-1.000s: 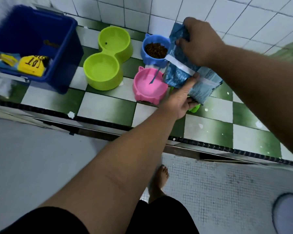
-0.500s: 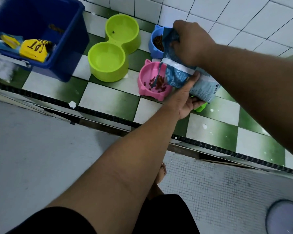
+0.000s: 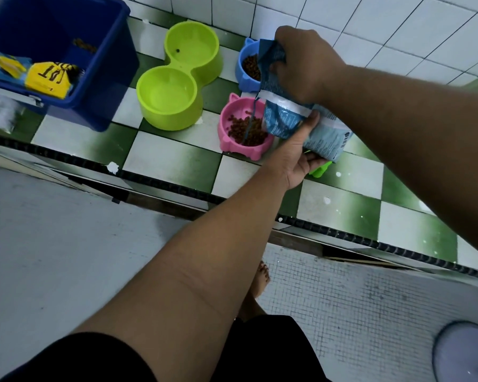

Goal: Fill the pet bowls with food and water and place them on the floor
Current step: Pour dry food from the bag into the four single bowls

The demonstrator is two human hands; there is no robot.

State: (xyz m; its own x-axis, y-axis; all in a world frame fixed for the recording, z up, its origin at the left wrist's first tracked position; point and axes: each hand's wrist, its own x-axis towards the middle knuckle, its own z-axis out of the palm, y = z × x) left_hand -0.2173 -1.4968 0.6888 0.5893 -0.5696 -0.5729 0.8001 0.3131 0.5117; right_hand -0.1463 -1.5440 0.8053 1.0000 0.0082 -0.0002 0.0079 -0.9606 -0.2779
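Observation:
A blue pet food bag (image 3: 301, 117) is tilted over the pink bowl (image 3: 233, 146), which holds a pile of brown kibble. My left hand (image 3: 297, 158) supports the bag from below. My right hand (image 3: 301, 64) grips its upper end. Behind the bag, a blue bowl (image 3: 247, 66) holds kibble too. A lime-green double bowl (image 3: 177, 75) stands to the left, with one stray kibble in its far cup. All bowls rest on a green-and-white checkered counter (image 3: 171, 161). A small green object (image 3: 319, 170) peeks out under my left hand.
A dark blue bin (image 3: 94, 64) with yellow and blue packets stands at the counter's left. A white tiled wall (image 3: 370, 31) backs the counter. Below lie a grey floor (image 3: 53, 257), a mosaic-tiled floor (image 3: 356, 312), my bare foot (image 3: 261, 279) and a pale round object (image 3: 464, 354).
The pink bowl went from empty to holding a growing pile of kibble as the bag tipped over it. The camera view shifted slightly.

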